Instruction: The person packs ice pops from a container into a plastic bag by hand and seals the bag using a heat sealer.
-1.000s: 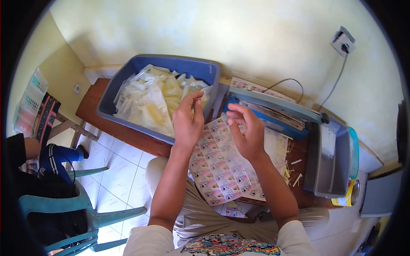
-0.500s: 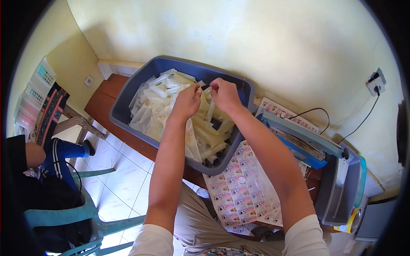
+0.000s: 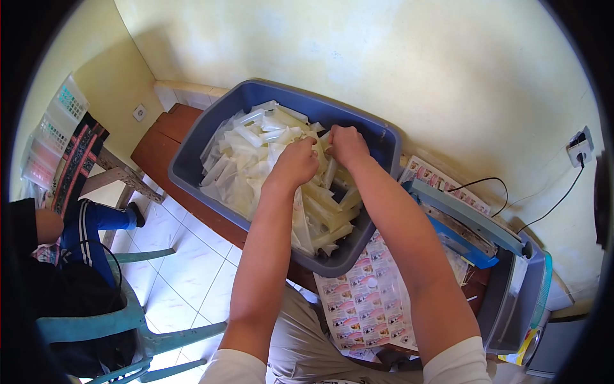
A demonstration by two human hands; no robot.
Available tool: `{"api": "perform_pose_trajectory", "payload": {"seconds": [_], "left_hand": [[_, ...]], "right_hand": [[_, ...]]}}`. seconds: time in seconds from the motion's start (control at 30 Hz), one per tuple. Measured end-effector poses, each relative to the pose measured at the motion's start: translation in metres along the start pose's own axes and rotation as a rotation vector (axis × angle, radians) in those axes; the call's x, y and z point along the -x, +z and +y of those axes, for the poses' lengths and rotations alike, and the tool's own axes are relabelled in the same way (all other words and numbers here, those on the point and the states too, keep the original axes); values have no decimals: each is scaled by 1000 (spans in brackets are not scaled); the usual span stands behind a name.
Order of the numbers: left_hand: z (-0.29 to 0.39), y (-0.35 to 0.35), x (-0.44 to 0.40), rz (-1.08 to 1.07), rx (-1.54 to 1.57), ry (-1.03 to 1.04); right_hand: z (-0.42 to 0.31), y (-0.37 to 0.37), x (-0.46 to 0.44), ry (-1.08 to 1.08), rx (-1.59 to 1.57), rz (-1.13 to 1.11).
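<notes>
A large grey-blue tub (image 3: pixel 214 121) holds a pile of pale yellow, translucent plastic packets (image 3: pixel 240 169). Over the right part of the pile is my left hand (image 3: pixel 295 164), its fingers curled at the packets. My right hand (image 3: pixel 348 146) is close beside it, inside the tub near the back wall, with thumb and fingers pinched together. What either hand grips, if anything, is too small and hidden to make out. Printed label sheets (image 3: pixel 364 301) lie on the bench below the tub, partly under my right forearm.
Right of the tub stands a blue sealing device (image 3: pixel 457 224) with a cable to a wall socket (image 3: pixel 580 153). Beyond it is a grey bin (image 3: pixel 511 301). A green plastic chair (image 3: pixel 96 323) and a seated person's leg (image 3: pixel 102 221) are at the left.
Both hands have moved from above the label sheets to the packets in the tub, and their fingers have closed. The view has shifted toward the tub.
</notes>
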State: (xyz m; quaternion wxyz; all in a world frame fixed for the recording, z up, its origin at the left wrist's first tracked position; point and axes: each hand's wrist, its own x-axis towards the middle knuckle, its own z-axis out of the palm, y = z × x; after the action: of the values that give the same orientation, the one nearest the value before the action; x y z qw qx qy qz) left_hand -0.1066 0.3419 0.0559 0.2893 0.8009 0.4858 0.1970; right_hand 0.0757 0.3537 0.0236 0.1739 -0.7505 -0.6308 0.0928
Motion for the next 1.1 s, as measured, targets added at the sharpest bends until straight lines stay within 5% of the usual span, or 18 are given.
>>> {"api": "perform_pose_trajectory", "payload": {"seconds": [0.53,1.0,1.1], "left_hand": [[1,2,-3,13,-69,42],[23,-5,10,108,-31,299],[25,-2,13,112,-15,335]], "right_hand": [[-27,-38,34,-54,60,66],[-16,-50,79,-129,-753,475],[-25,-56,95,-187,-729,480]]}}
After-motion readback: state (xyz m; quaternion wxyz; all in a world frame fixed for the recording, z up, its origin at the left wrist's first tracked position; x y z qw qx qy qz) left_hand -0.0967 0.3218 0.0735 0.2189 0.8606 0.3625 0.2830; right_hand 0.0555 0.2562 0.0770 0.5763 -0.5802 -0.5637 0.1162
